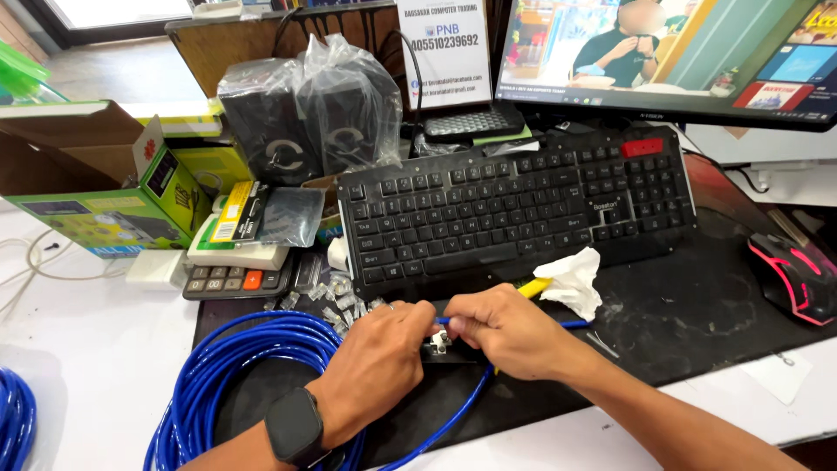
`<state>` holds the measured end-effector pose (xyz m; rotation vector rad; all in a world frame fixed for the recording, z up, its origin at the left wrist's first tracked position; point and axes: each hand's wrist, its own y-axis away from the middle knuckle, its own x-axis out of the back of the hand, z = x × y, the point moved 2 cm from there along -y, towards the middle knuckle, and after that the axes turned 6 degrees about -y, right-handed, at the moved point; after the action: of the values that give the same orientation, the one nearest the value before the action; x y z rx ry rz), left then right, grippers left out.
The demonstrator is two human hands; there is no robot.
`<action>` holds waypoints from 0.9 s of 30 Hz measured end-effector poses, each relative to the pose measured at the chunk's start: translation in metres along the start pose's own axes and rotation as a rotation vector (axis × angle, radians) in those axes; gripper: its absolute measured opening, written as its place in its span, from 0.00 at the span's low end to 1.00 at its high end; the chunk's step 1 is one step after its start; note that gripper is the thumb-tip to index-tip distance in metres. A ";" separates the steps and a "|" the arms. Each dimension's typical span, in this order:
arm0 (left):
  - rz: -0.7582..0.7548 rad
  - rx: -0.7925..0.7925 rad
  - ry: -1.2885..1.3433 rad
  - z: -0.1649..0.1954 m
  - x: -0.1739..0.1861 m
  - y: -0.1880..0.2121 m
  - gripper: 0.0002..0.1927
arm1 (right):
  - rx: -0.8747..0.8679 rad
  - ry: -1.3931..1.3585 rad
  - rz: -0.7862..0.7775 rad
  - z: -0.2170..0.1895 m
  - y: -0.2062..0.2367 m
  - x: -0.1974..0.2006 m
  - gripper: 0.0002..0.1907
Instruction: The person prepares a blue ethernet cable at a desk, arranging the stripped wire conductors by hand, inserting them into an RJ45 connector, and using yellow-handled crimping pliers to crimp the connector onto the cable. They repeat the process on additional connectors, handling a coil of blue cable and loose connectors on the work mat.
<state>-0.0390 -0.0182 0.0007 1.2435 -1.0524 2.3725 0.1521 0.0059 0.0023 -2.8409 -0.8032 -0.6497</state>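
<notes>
While leaning over black keyboard [514,205], I see left hand [379,358] and right hand [506,331] meeting just below it, fingers of both pinched on blue cable [235,366] end; coil lies below-left of keyboard.

A white worktop [96,349] carries a large black mat [680,314] that covers its middle and right part. On the mat lie a black keyboard [514,209], a crumpled white tissue [574,281] just in front of the keyboard, a black mouse with red stripes [798,277] near the right edge, a scatter of small clear plugs [336,296] and a coil of blue cable [235,371]. A grey calculator [237,281] sits at the mat's left edge, with a white box [237,255] touching it behind. Further left stand an open green carton [113,214] and a small white block [157,269]. Two black speakers in clear plastic bags [305,113] stand behind the keyboard, and a monitor [671,52] to the right of them. A small slip of white paper [782,375] lies on the bare worktop at the right.
</notes>
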 end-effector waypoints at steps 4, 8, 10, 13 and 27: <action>0.010 -0.032 -0.033 0.001 -0.002 0.002 0.08 | 0.071 0.019 0.049 -0.003 0.001 -0.007 0.06; 0.010 -0.041 -0.070 -0.001 -0.005 0.002 0.09 | 0.090 0.016 0.098 -0.002 0.000 -0.009 0.06; 0.008 -0.023 -0.088 -0.001 -0.007 0.004 0.09 | 0.115 0.021 0.111 -0.001 0.000 -0.012 0.05; 0.000 -0.037 -0.142 -0.001 -0.008 0.006 0.10 | 0.201 0.030 0.162 -0.001 0.001 -0.015 0.04; 0.031 -0.084 -0.214 0.002 -0.007 0.004 0.09 | 0.294 0.054 0.185 0.000 0.003 -0.020 0.02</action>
<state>-0.0364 -0.0217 -0.0062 1.4844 -1.2293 2.2293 0.1379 -0.0059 -0.0063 -2.5792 -0.5657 -0.5305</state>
